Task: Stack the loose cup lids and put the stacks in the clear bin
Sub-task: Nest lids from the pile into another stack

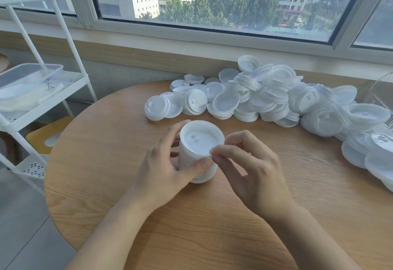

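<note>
A stack of white cup lids (pixel 201 142) stands on the round wooden table (pixel 148 216) in front of me. My left hand (pixel 163 167) grips the stack's side, thumb across its near face. My right hand (pixel 248 169) pinches the rim of the top lid between thumb and forefinger. A big heap of loose white and translucent lids (pixel 265 97) lies along the table's far and right side. A clear bin (pixel 29 82) sits on the upper shelf of the white cart at the left, with pale contents inside.
The white metal cart (pixel 63 86) stands left of the table. A yellow stool (pixel 49 135) shows beneath it. A clear plastic object (pixel 382 91) is cut off at the right edge. The window sill and wall run behind the table.
</note>
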`<state>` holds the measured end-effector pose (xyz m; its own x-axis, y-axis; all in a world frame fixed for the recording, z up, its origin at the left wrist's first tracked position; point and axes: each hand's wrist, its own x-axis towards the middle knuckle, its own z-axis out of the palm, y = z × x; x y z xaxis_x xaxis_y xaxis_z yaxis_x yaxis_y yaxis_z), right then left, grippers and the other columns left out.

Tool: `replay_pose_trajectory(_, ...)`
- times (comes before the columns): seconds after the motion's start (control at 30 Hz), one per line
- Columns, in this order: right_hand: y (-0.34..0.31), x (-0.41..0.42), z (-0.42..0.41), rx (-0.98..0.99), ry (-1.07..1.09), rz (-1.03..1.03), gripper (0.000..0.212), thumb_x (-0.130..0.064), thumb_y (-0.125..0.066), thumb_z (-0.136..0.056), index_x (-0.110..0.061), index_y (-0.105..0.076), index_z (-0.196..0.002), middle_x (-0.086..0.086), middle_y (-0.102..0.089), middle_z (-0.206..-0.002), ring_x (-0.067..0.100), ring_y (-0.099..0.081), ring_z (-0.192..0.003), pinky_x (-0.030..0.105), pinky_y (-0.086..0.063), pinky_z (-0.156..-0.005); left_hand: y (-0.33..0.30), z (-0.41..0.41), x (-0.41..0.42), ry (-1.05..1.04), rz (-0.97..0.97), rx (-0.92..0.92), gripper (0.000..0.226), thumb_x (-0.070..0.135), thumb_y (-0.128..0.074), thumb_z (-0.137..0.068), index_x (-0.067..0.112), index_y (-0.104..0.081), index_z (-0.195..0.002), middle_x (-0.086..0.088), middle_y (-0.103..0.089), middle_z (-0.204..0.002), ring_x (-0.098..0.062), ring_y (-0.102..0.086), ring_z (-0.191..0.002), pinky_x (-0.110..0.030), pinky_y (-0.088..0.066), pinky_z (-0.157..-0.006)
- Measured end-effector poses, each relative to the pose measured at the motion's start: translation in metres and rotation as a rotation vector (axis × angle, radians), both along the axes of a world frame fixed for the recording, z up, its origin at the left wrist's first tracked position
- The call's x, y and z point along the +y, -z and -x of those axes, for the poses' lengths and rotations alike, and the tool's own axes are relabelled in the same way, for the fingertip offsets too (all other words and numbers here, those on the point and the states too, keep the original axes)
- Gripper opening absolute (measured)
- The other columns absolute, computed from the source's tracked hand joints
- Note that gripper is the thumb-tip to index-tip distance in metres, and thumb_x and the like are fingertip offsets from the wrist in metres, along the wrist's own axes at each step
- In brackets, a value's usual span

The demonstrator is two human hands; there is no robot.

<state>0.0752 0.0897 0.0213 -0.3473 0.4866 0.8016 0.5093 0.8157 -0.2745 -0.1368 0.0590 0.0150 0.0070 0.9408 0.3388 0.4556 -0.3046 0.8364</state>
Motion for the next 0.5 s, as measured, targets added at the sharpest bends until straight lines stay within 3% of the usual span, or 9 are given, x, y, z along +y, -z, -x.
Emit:
replay_pose_trajectory(0.1,-0.0024,-0.0036,0.0005,0.075,-0.015,0.155,0.022,-0.027,-0.068,-0.101,-0.017,-0.076,-0.119,-0.002,-0.059,-0.109,0.009,-0.058,-0.088,0.031,-0.051,-0.079,0.0009,0.0013,-0.0003,-0.016,-0.005,-0.01,0.089,0.08,-0.07,-0.076,0.046,-0.04,-0.153,0.024,-0.064,-0.137,-0.003,-0.057,-0.132,-0.039,-0.053,-0.107)
replay_pose_trajectory(0.23,-0.0021,-0.003,0.004,0.089,0.015,0.398,0.049,-0.045,-0.052,-0.106,-0.025,-0.053,-0.151,-0.01,-0.052,-0.132,0.017,-0.058,-0.111,0.02,-0.044,-0.097,0.0005,0.0028,-0.0008,-0.019,-0.022,-0.08,0.081,0.086,-0.056,-0.082,0.049,-0.041,-0.153,0.023,-0.064,-0.136,-0.004,-0.06,-0.129,-0.035,-0.052,-0.105)
replay_pose_trajectory(0.37,0.0033,-0.0007,0.007,0.066,-0.016,0.499,0.052,-0.047,-0.044,-0.109,-0.024,-0.045,-0.156,-0.016,-0.048,-0.141,0.014,-0.055,-0.124,0.022,-0.044,-0.103,0.0004,0.0037,-0.0002,-0.03,-0.007,-0.072,0.074,0.09,-0.05,-0.082,0.054,-0.048,-0.147,0.026,-0.064,-0.132,-0.003,-0.062,-0.126,-0.022,-0.051,-0.102)
replay_pose_trajectory(0.5,0.0062,-0.0003,0.0072,0.069,-0.023,0.546,0.052,-0.045,-0.045,-0.109,-0.023,-0.046,-0.156,-0.019,-0.05,-0.139,0.014,-0.055,-0.124,0.023,-0.044,-0.103,0.0015,0.004,0.002,-0.004,0.001,-0.101,0.069,0.079,-0.058,-0.086,0.048,-0.05,-0.147,0.023,-0.065,-0.134,-0.004,-0.061,-0.129,-0.03,-0.053,-0.101)
